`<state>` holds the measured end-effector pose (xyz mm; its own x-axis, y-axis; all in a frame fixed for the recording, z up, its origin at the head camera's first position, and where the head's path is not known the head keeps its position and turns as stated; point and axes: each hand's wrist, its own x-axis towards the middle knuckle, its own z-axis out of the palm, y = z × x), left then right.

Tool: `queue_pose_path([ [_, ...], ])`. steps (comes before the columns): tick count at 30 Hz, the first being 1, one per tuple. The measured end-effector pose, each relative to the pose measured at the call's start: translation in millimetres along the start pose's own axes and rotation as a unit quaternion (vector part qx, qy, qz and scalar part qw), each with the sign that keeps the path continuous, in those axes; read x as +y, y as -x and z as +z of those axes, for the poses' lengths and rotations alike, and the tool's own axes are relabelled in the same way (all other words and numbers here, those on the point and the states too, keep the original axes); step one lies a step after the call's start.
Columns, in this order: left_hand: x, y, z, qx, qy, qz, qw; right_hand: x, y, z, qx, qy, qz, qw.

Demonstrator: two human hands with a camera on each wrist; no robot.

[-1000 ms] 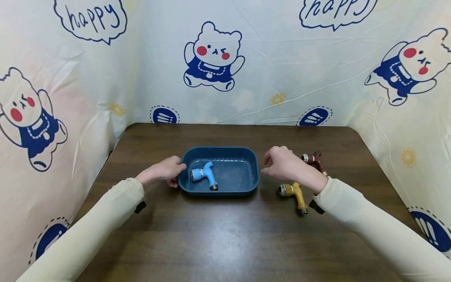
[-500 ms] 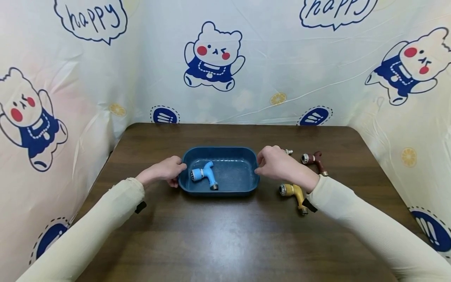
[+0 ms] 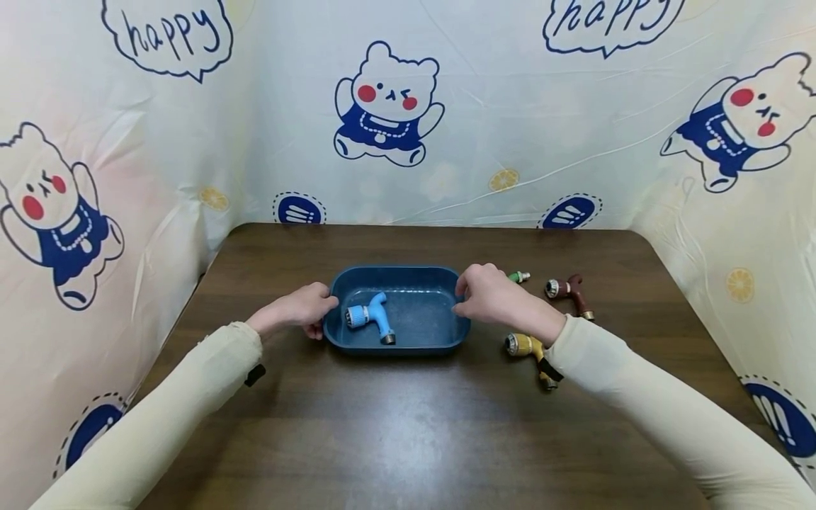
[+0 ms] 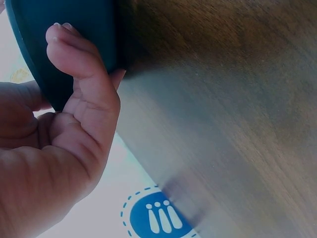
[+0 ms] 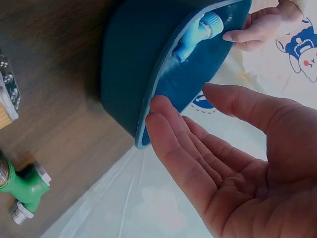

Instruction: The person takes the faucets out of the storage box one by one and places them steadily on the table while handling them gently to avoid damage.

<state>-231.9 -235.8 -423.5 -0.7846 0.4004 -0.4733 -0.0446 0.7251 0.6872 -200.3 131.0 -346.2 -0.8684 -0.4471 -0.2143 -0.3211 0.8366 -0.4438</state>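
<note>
A dark blue rectangular basin [image 3: 423,322] stands on the table, with a light blue faucet [image 3: 376,314] lying in its left half. My left hand [image 3: 295,307] grips the basin's left end, thumb over the rim; in the left wrist view its fingers [image 4: 74,52] lie along the outer wall. At the opposite end is my right hand [image 3: 494,294]. The right wrist view shows its fingers [image 5: 173,144] nearly straight by the rim, the thumb spread well apart from them. Whether those fingertips touch the basin I cannot tell.
Right of the basin lie a yellow faucet [image 3: 524,345], partly behind the right sleeve, a maroon faucet [image 3: 576,296] and a green faucet [image 5: 29,188], mostly hidden by the right hand in the head view. A patterned cloth [image 3: 472,120] hangs round the table's back and sides.
My right hand has moved left from beside the basin to its right end, and part of the green faucet has come into view. The left hand and the basin have stayed in place.
</note>
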Motion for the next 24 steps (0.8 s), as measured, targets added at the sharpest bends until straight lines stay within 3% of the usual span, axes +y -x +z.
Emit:
queue_pose_path([
  [2, -23.2, -16.7, -3.4, -0.009, 0.005, 0.016, 0.9998, -1, -1, 1.1, -0.002, 0.001, 0.003, 1.000],
  [4, -30.1, -21.8, -4.4, -0.011, 0.003, 0.016, 0.9998, -2, -1, 1.7, -0.001, 0.004, 0.006, 1.000],
  [8, 1.6, 1.0, 1.6, 0.005, 0.000, -0.004, 1.0000, -4, -4, 3.0, 0.002, 0.005, 0.006, 1.000],
  [11, -23.7, -19.9, 0.0, 0.011, 0.020, -0.018, 0.9996, -5, -5, 5.0, 0.001, 0.004, 0.003, 1.000],
  [15, -35.5, -28.3, -2.7, 0.002, 0.025, -0.011, 0.9996, -5, -7, 7.4, 0.004, 0.003, 0.006, 1.000],
  [16, -18.7, -14.7, -1.4, 0.003, 0.012, -0.008, 0.9999, -5, -8, 7.7, 0.004, 0.003, 0.007, 1.000],
  [18, -1.2, -0.1, 0.3, 0.001, 0.001, 0.003, 1.0000, -6, -8, 8.0, 0.004, 0.003, 0.011, 1.000],
  [22, -0.2, 0.8, -0.2, -0.004, 0.005, 0.006, 1.0000, -8, -10, 8.1, -0.002, 0.002, 0.013, 1.000],
  [23, -6.3, -3.5, -1.1, -0.008, 0.005, 0.016, 0.9998, -8, -11, 7.8, -0.003, 0.002, 0.012, 1.000],
  [24, -0.6, 0.0, -0.7, -0.007, 0.007, 0.009, 0.9999, -9, -11, 7.4, -0.002, 0.001, 0.012, 1.000],
])
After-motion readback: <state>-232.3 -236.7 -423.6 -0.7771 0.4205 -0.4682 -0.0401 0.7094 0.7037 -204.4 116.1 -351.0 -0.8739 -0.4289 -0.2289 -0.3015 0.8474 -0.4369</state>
